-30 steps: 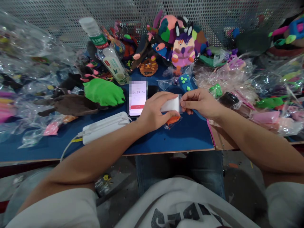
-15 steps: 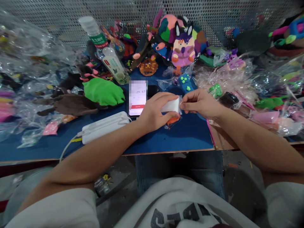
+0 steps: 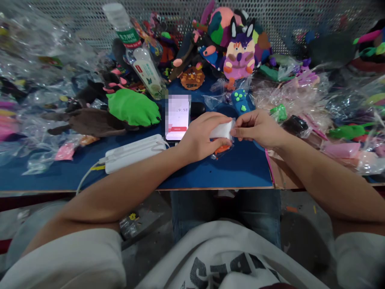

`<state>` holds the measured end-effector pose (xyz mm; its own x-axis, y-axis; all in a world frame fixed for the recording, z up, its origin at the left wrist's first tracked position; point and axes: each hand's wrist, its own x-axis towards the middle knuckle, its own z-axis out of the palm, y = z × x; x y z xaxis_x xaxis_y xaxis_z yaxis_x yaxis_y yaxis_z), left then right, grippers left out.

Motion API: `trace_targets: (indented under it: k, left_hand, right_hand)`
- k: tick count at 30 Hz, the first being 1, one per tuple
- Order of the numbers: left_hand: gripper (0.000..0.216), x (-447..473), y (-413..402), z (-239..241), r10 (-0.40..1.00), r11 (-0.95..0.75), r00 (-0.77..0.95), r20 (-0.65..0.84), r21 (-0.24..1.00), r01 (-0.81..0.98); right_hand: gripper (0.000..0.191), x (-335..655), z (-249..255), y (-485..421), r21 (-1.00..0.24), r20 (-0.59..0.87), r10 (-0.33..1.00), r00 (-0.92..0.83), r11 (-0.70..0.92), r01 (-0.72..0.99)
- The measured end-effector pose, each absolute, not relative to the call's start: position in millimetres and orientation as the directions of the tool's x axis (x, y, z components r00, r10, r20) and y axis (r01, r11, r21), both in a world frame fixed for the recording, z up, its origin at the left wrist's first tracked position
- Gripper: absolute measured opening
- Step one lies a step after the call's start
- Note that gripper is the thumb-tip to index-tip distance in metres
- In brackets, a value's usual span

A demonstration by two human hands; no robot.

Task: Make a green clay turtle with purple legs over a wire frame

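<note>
My left hand is closed around a small white block in clear plastic wrapping, fingers above and thumb below. At the block's right end, my right hand pinches the edge of the clear wrapper between thumb and fingers. An orange piece in clear film lies just under my left thumb, and I cannot tell whether it is in the same wrapper. Beyond my right hand is a blue clay piece with green dots. A lit phone showing a timer lies left of my left hand.
A white power bank with a cable lies on the blue table. Behind it are a green clay piece and a plastic bottle. Clay figures line the mesh panel. Crumpled plastic bags crowd both sides.
The view has tilted slightly, so everything sits a little higher and further right. Both hands keep their hold on the wrapped white block with hardly any movement. The phone's timer has advanced.
</note>
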<state>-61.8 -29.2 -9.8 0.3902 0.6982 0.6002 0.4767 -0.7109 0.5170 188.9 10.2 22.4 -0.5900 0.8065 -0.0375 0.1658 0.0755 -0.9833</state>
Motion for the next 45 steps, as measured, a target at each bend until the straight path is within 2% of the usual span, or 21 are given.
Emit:
trace_targets:
  k: [4, 9, 12, 15, 19, 23, 30, 45]
  left_hand:
    - [0.066, -60.5, -29.7, -8.5, 0.701, -0.711, 0.405, 0.587, 0.533, 0.459]
    - [0.041, -57.0, -33.5, -1.6, 0.660, -0.744, 0.381, 0.648, 0.493, 0.451]
    - [0.037, -55.3, -35.9, 1.6, 0.666, -0.717, 0.313, 0.677, 0.468, 0.516]
    - [0.030, -53.2, -36.9, 2.6, 0.738, -0.655, 0.275, 0.616, 0.555, 0.513]
    - [0.018, -50.2, -34.3, 0.8, 0.815, -0.580, 0.263, 0.517, 0.715, 0.391]
    - [0.018, -49.6, -29.2, -2.0, 0.860, -0.509, 0.228, 0.456, 0.798, 0.322]
    - [0.016, -50.9, -24.4, -6.4, 0.898, -0.436, 0.190, 0.396, 0.857, 0.276]
    - [0.020, -58.4, -14.2, -10.8, 0.909, -0.397, 0.227, 0.349, 0.891, 0.219]
  right_hand:
    - [0.033, 188.0, 23.7, 8.7, -0.979, -0.036, 0.801, -0.597, 0.092, 0.182]
    - [0.033, 181.4, 24.9, 2.2, -0.987, 0.053, 0.831, -0.554, 0.129, 0.098]
    - [0.033, 173.0, 23.2, -4.3, -0.989, 0.093, 0.875, -0.475, 0.136, 0.055]
    - [0.038, 164.3, 20.4, -9.8, -0.992, 0.118, 0.900, -0.419, 0.127, -0.007]
    - [0.044, 158.2, 17.4, -12.2, -0.995, 0.095, 0.917, -0.387, 0.100, -0.009]
    - [0.050, 158.3, 14.4, -9.8, -0.997, 0.067, 0.932, -0.356, 0.078, 0.019]
    - [0.049, 160.6, 9.8, -6.7, -0.996, 0.053, 0.931, -0.362, 0.075, 0.045]
    - [0.052, 160.4, 5.2, -7.5, -0.997, 0.038, 0.919, -0.393, 0.059, 0.043]
